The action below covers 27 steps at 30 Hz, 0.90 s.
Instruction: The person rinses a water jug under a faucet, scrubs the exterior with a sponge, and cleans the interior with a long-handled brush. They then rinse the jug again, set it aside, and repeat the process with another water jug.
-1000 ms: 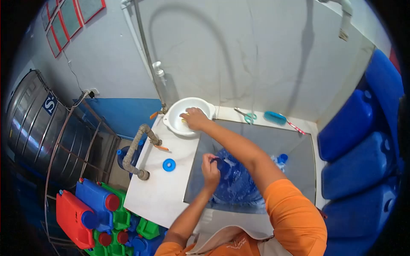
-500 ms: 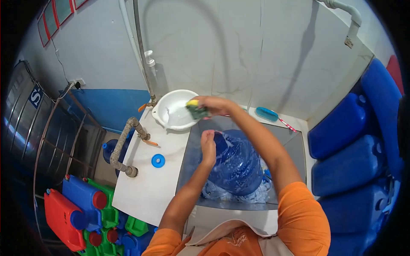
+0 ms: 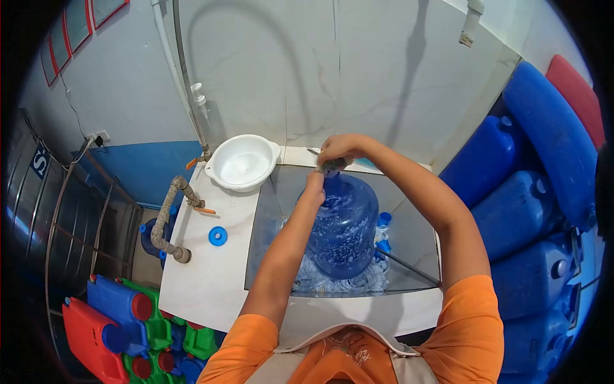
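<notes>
A large blue water jug [image 3: 344, 233], streaked with white suds, stands upright in the grey sink [image 3: 417, 224]. My left hand [image 3: 314, 184] is closed at the jug's neck, its fingers partly hidden. Over the mouth, my right hand [image 3: 339, 148] presses a dark green scouring sponge [image 3: 331, 166], mostly covered by the fingers. Crumpled whitish-blue material [image 3: 307, 278] lies around the jug's base. To the right of it are a small blue cap [image 3: 384, 219] and a dark rod [image 3: 409, 267] with a blue end.
Left of the sink, a white basin [image 3: 243, 163] and a blue lid [image 3: 218, 236] rest on the white counter [image 3: 192, 281]. Pipes with orange valve handles [image 3: 204, 210] rise beside them. Blue jerrycans [image 3: 518, 205] line the right side; coloured containers [image 3: 96, 339] crowd the lower left.
My right hand has brought the sponge from above the basin to the jug's mouth. The jug has gone from tilted to upright, with my left hand staying at its neck. The view has shifted.
</notes>
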Tool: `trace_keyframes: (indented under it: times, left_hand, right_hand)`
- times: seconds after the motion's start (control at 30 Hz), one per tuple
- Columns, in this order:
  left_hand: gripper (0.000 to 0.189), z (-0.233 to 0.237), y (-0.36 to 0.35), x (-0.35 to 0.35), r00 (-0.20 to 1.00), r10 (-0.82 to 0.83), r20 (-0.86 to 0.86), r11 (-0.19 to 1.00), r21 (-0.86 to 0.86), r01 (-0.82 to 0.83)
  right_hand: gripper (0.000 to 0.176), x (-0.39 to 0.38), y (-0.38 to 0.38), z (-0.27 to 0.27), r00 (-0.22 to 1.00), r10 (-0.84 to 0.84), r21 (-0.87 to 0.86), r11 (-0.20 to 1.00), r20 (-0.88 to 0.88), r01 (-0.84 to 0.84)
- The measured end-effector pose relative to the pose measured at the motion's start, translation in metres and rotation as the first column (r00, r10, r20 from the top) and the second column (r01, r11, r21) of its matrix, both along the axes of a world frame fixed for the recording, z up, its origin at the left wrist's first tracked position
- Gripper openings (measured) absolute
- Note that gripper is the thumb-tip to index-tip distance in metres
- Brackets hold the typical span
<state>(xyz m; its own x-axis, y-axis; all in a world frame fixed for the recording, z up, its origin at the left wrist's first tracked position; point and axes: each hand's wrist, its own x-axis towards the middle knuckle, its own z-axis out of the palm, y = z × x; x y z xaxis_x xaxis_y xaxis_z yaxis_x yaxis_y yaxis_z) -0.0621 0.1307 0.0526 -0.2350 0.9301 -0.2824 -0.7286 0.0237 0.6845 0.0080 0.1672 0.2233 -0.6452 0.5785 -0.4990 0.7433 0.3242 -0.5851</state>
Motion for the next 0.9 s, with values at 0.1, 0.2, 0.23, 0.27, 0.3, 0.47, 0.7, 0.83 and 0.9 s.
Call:
trace_keyframes:
  times: [0.1, 0.2, 0.23, 0.27, 0.3, 0.47, 0.7, 0.83, 0.9]
  left_hand:
    - [0.02, 0.002, 0.001, 0.001, 0.993, -0.022, 0.114, 0.993, 0.119, 0.009]
    - [0.02, -0.003, 0.003, -0.006, 0.989, -0.086, 0.12, 0.994, 0.071, 0.078]
    - [0.02, -0.002, 0.003, -0.006, 0.989, -0.084, 0.12, 0.995, 0.071, 0.076]
    - [0.02, -0.002, 0.003, -0.006, 0.988, -0.073, 0.14, 0.995, 0.079, 0.062]
    - [0.02, -0.001, 0.003, -0.006, 0.985, -0.061, 0.16, 0.995, 0.086, 0.048]
    - [0.023, 0.002, 0.002, -0.012, 0.988, -0.075, 0.136, 0.997, 0.03, 0.071]
    - [0.026, -0.011, 0.009, -0.014, 0.983, -0.116, 0.143, 0.992, 0.063, 0.108]
    - [0.028, -0.003, 0.003, -0.011, 0.997, -0.042, 0.065, 0.999, 0.028, 0.04]
    - [0.032, -0.001, 0.003, -0.012, 0.977, -0.146, 0.153, 0.985, -0.065, 0.157]
  right_hand:
    - [0.014, -0.004, -0.005, -0.005, 0.976, 0.201, 0.214, 0.953, 0.08, -0.214]
    - [0.018, -0.014, 0.002, -0.017, 0.948, 0.265, 0.325, 0.894, 0.174, -0.309]
    - [0.019, -0.016, 0.005, -0.021, 0.94, 0.292, 0.32, 0.886, 0.178, -0.336]
    - [0.019, -0.018, 0.008, -0.026, 0.939, 0.294, 0.32, 0.885, 0.179, -0.338]
    - [0.02, -0.019, 0.011, -0.031, 0.91, 0.351, 0.401, 0.818, 0.219, -0.412]
    - [0.021, -0.019, -0.002, -0.028, 0.872, 0.361, 0.489, 0.725, 0.33, -0.485]
    - [0.019, -0.013, -0.011, -0.035, 0.861, 0.354, 0.575, 0.642, 0.365, -0.508]
    - [0.025, -0.054, -0.009, -0.026, 0.838, 0.386, 0.558, 0.625, 0.386, -0.546]
    - [0.032, -0.09, -0.012, -0.022, 0.817, 0.514, 0.642, 0.54, 0.26, -0.544]
